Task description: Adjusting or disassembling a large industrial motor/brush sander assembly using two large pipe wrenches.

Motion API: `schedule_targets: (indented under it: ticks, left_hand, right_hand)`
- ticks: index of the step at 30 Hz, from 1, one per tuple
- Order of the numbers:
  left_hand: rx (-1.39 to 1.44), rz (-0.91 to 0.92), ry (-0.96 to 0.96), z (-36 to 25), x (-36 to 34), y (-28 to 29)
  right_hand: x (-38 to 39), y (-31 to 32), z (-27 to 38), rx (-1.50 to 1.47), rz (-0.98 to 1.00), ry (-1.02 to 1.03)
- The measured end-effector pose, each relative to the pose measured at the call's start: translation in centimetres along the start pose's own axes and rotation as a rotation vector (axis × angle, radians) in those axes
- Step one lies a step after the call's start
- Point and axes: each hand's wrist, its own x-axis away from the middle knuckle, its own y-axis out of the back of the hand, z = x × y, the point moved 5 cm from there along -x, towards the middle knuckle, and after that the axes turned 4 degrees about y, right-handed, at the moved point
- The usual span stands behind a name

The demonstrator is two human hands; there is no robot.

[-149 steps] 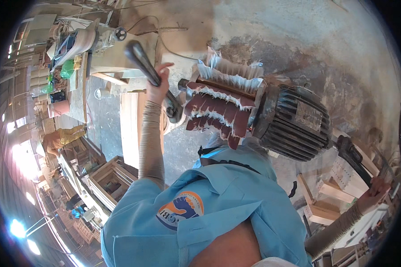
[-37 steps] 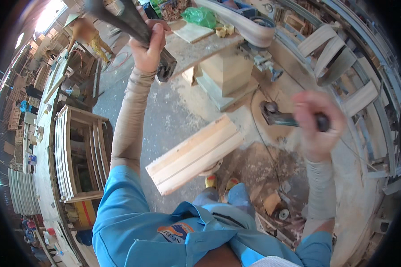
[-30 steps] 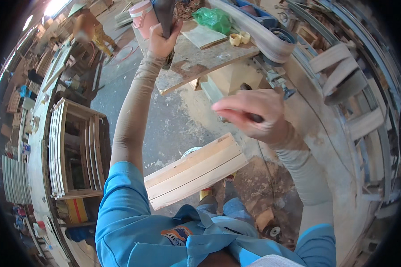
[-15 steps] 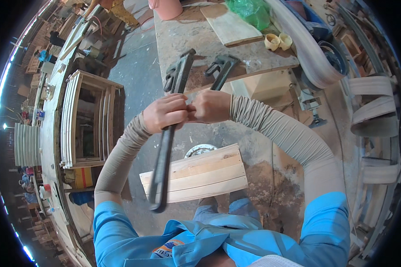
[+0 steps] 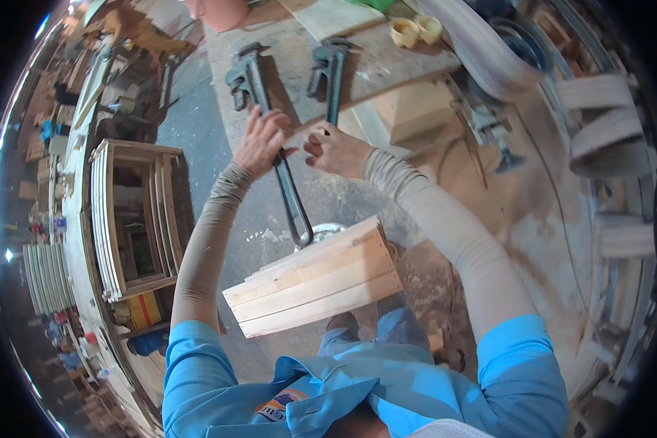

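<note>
Two pipe wrenches have their jaw ends at the near edge of the workbench. The long left pipe wrench (image 5: 290, 191) juts past that edge, its handle reaching towards me. My left hand (image 5: 257, 146) is at this handle with fingers spread and thumb beside it; whether it touches is hard to tell. My right hand (image 5: 337, 152) hovers just right of the same handle, its fingers loosely bent and apart. Behind it, the shorter-looking right pipe wrench (image 5: 334, 87) has its handle end partly hidden. Below stands a slatted wooden piece (image 5: 314, 285), in front of my legs.
The workbench (image 5: 387, 77) bears a pale board (image 5: 332, 18), two cream cup-shaped parts (image 5: 415, 31) and a pink bucket (image 5: 219, 11). Wooden frames (image 5: 135, 219) stand at left. A long pale strip (image 5: 482, 55) curves down at right, near a metal clamp (image 5: 493, 131).
My hands have parted from their closed position together at the left wrench. Its handle end has moved away from my body. The view has shifted, so the bench sits higher.
</note>
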Motion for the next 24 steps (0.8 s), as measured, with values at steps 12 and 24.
schedule_targets:
  ticks: [12,24]
  left_hand:
    - [-0.252,0.135,-0.103,-0.7,3.0,-0.5]
    - [1.414,0.889,-0.014,-45.4,8.9,1.3]
  right_hand:
    - [21.5,10.4,25.9,-0.458,-0.434,-1.359]
    - [33.7,33.6,60.6,0.8,-0.047,-2.287]
